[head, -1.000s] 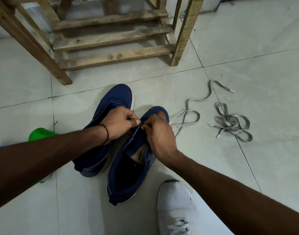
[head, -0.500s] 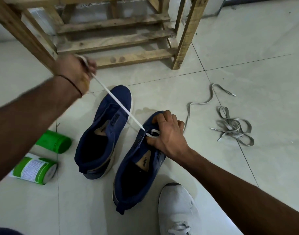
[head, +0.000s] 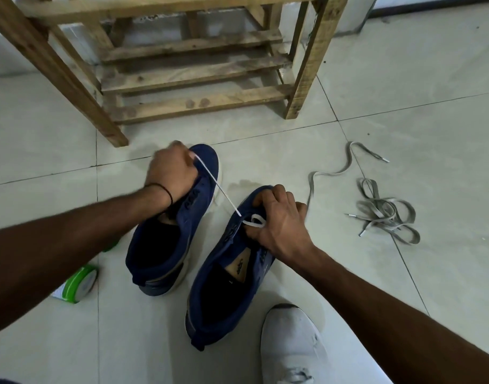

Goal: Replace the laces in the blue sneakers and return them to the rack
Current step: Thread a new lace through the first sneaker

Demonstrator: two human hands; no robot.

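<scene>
Gripping a flat white lace in curled fingers, the left hand held it tight and straight. The right hand curled its fingers round the soft blue sneaker, which sat on smooth floor tiles beside the second blue sneaker, near the rough wooden rack.

A second ago both hands were pinching at the eyelets of the right-side sneaker. Then the left hand yanked the white lace way out toward the rack leg. Now it's dropped back in over the other sneaker, at the toe, with the lace taut but a much shorter run.
</scene>
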